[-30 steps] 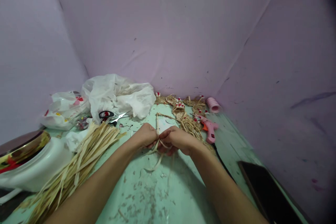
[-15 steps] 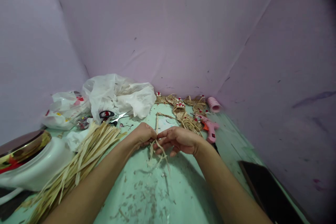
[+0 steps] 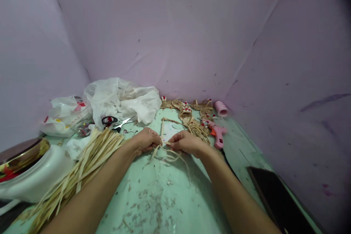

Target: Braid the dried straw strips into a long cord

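Observation:
My left hand point(image 3: 144, 140) and my right hand point(image 3: 185, 142) meet at the middle of a pale green table point(image 3: 153, 204). Both are closed in a pinch on thin straw strands point(image 3: 167, 153), whose loose ends trail toward me over the table top. One strand runs up from the pinch toward the back of the table. A thick bundle of flat straw strips point(image 3: 82, 168) lies just left of my left forearm.
Black-handled scissors point(image 3: 113, 122) and crumpled white plastic bags point(image 3: 120, 98) lie at the back left. Woven straw pieces with red beads point(image 3: 189, 115), a pink glue gun point(image 3: 218, 133) and a pink spool point(image 3: 221, 108) sit at the back right. A white jar point(image 3: 30, 172) stands left; a dark slab point(image 3: 276, 201) lies right.
My hands have drawn slightly apart and moved a little farther from me. The strands' loose ends have swung from hanging below the hands to trailing toward the right.

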Motion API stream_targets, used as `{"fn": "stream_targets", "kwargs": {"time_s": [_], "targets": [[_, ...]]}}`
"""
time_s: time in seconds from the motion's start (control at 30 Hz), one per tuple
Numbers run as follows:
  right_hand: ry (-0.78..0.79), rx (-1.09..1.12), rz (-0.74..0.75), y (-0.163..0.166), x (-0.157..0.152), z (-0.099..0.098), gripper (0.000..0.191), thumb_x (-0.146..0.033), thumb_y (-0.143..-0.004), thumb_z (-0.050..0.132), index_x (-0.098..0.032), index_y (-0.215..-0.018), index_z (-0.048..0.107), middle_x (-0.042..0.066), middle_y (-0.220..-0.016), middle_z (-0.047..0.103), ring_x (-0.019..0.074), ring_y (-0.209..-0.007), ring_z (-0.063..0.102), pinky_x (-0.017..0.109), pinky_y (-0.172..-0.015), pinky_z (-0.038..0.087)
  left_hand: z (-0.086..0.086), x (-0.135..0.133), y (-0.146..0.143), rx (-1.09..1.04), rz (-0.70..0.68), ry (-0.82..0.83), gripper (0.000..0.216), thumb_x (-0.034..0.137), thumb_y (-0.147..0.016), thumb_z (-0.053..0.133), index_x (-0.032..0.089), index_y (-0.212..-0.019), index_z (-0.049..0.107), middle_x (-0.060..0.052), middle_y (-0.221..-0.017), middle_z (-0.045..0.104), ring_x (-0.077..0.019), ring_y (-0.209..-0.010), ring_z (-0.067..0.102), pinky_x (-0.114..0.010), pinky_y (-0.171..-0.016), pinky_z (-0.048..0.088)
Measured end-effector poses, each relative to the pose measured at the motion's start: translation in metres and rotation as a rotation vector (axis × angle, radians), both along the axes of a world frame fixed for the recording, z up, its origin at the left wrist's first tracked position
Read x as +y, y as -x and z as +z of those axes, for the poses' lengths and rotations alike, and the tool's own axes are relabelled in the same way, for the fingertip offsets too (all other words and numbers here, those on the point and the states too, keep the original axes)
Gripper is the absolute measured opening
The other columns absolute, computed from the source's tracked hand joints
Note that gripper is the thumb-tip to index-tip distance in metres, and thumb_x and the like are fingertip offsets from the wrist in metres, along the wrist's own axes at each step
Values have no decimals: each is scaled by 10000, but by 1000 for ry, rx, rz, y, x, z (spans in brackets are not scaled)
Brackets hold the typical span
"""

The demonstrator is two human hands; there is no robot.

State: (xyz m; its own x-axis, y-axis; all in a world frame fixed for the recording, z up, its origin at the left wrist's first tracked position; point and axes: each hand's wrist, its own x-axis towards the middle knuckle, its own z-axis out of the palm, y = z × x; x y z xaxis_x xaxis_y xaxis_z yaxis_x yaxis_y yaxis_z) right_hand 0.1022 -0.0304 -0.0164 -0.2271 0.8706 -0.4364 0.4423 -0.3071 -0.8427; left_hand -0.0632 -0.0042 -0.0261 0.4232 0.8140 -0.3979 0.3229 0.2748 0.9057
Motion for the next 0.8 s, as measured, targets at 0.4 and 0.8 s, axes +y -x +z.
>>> {"fn": "stream_targets", "kwargs": {"time_s": [0.4, 0.8], "targets": [[-166, 46, -266, 8, -9, 28, 246, -90, -636, 523, -123, -871, 589, 73, -844, 578, 128, -625, 518, 196, -421, 391, -4, 1, 2, -38, -25, -13, 147, 213, -531, 540, 153, -455, 430, 74, -345, 321, -20, -273, 193, -198, -306, 61], [-29, 147, -249, 26, 3, -19, 115, -98, -566, 509, -137, -462, 481, -54, -355, 392, 37, -306, 300, 174, -311, 214, -4, 2, 0, 107, -75, -101, 66, 201, -511, 490, 138, -490, 496, 66, -362, 326, -36, -330, 225, -191, -351, 147]]}}
